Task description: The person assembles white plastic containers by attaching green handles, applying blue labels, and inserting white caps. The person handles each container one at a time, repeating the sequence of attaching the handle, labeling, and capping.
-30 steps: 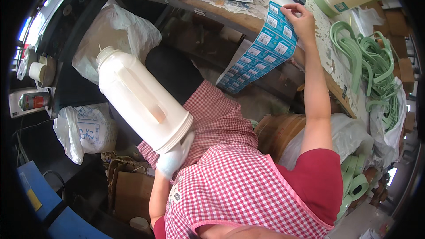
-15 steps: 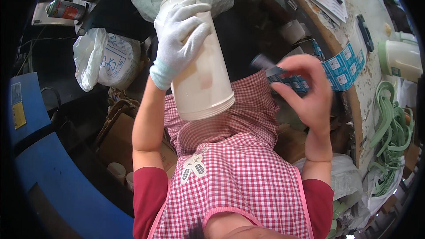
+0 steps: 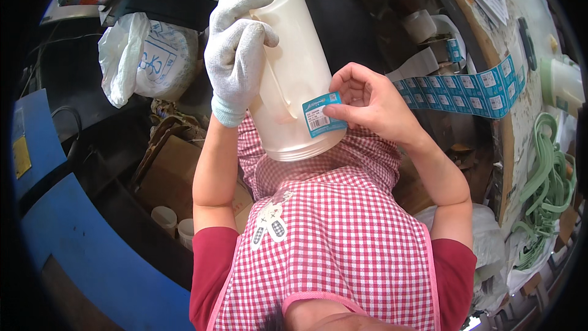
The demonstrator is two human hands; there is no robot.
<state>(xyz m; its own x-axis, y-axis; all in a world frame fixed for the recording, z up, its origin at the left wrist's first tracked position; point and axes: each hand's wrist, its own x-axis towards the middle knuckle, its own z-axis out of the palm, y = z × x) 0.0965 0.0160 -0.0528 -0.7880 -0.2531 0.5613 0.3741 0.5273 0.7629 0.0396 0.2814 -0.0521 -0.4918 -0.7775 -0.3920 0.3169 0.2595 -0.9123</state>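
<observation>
A cream cylindrical plastic bottle [image 3: 303, 55], its inside hidden from me, tilts above the lap of a red-and-white checked cloth apron [image 3: 331, 227], mouth pointing away. The white-gloved left hand [image 3: 237, 61] grasps it at the moulded handle [image 3: 275, 86]. The bare right hand [image 3: 370, 101], fingers curled, lays its thumb on a blue-and-white rectangular label [image 3: 319, 122] near the bottle's base; whether it pinches the label I can't tell. A blue label strip [image 3: 453, 93] curves over the worn wooden table's [image 3: 525, 110] edge.

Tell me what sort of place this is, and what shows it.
Probably a small factory or assembly workshop. Signs: a long strip of blue barcode labels running off a worn workbench, a cream handled plastic container with one such label against it, and heaped green plastic strips.
</observation>
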